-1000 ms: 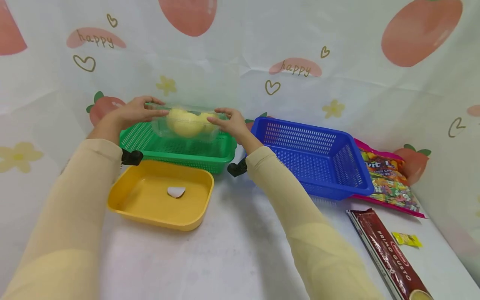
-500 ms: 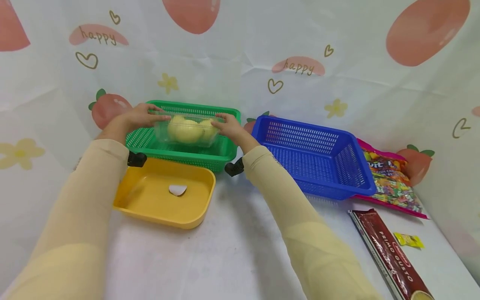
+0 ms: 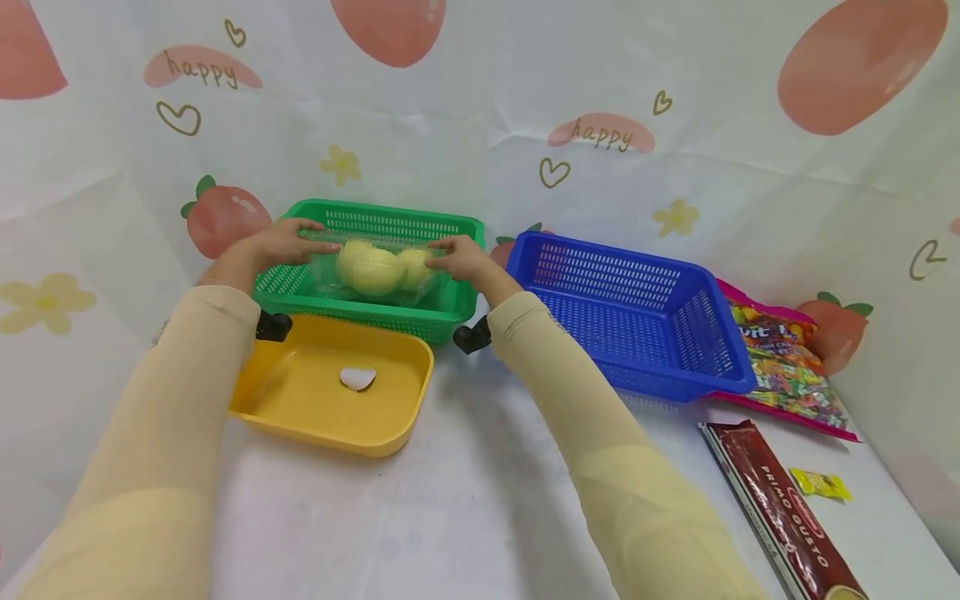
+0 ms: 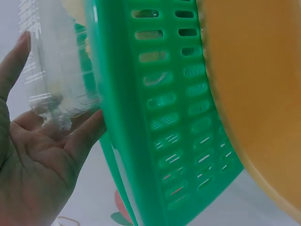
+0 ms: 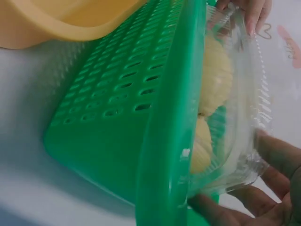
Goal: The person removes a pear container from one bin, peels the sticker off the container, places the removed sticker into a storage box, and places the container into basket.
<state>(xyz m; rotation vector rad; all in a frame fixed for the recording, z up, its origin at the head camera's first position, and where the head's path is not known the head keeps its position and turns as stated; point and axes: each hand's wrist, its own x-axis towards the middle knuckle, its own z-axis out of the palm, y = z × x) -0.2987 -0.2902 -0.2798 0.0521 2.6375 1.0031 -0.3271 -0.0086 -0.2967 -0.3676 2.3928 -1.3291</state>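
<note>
A clear plastic box point(image 3: 327, 279) with several round pale yellow pieces point(image 3: 377, 272), fruit by their look, is partly inside the green basket point(image 3: 360, 311). My left hand point(image 3: 288, 242) holds the box's left end. In the left wrist view, the thumb is at the upper edge and the other fingers are below, one close to the basket rim. At the right end, my right hand point(image 3: 467, 260) grips the box between thumb and fingers. The right wrist view shows its fingertips beside the basket rim. The underside of the box is hidden by the basket's front wall.
In front of the green basket stands a yellow tray point(image 3: 315, 417) with a small white piece point(image 3: 357, 379) in it. A blue basket point(image 3: 637, 379) is to the right. Beyond it lie a candy bag point(image 3: 787, 375), a dark red packet point(image 3: 780, 500) and a yellow wrapper point(image 3: 821, 483).
Both hands have lowered the clear box from above the green basket down into it. The head view has shifted slightly. Tray, blue basket and packets stay put.
</note>
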